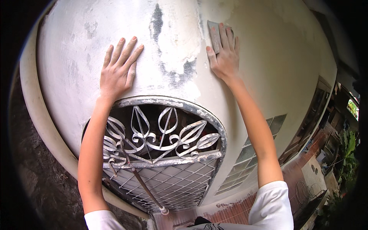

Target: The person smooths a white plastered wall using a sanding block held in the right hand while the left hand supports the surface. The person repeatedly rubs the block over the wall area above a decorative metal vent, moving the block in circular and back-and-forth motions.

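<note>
Both my arms reach up to a white, patchy wall [260,50]. My left hand [117,73] lies flat on it above the arch, fingers spread and holding nothing. Higher up and to the right, my right hand [225,61] presses a grey sheet that looks like sandpaper [211,24] against the wall. Its fingers cover most of the sheet, and a corner shows past the fingertips. Pale dust coats both hands. Between them the surface has rough white filler [178,42] and dark grey bare patches [157,23].
Below my hands is an arched opening with a scrolled white metal grille [161,146] and a lattice gate [165,182]. A brown rod [143,184] slants across it. A pale pipe [33,96] curves along the left. At right are a glass-block window [245,155], reddish floor tiles and plants [347,149].
</note>
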`<state>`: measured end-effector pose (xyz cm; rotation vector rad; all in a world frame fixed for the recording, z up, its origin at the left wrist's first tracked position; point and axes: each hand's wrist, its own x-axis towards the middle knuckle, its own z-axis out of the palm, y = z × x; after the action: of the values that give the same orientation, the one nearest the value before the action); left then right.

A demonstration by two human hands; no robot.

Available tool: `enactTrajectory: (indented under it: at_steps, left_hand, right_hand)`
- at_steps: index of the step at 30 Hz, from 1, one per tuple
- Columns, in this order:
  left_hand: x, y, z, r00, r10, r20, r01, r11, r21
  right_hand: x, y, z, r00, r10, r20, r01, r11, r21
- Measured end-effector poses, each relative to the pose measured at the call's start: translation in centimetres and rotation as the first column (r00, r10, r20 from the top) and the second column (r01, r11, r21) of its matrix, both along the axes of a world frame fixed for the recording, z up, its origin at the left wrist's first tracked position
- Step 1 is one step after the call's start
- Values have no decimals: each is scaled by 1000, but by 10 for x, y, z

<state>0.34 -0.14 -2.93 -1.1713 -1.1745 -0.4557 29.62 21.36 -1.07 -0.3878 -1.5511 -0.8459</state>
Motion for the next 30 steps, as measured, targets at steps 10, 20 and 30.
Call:
enactTrajectory:
  at_steps: [10, 20, 30]
  left_hand:
    - [17, 1, 20, 992, 5, -127, -28, 983, -180]
    - [113, 75, -4, 869, -393, -300, 113, 748, -654]
    - [134, 89, -9, 846, -457, -276, 169, 720, -673]
  right_hand:
    - [48, -4, -108, 908, -51, 416, 6, 994, 109]
    - [55, 37, 69, 998, 3, -69, -10, 995, -99]
    - [31, 44, 130, 996, -38, -83, 37, 999, -13]
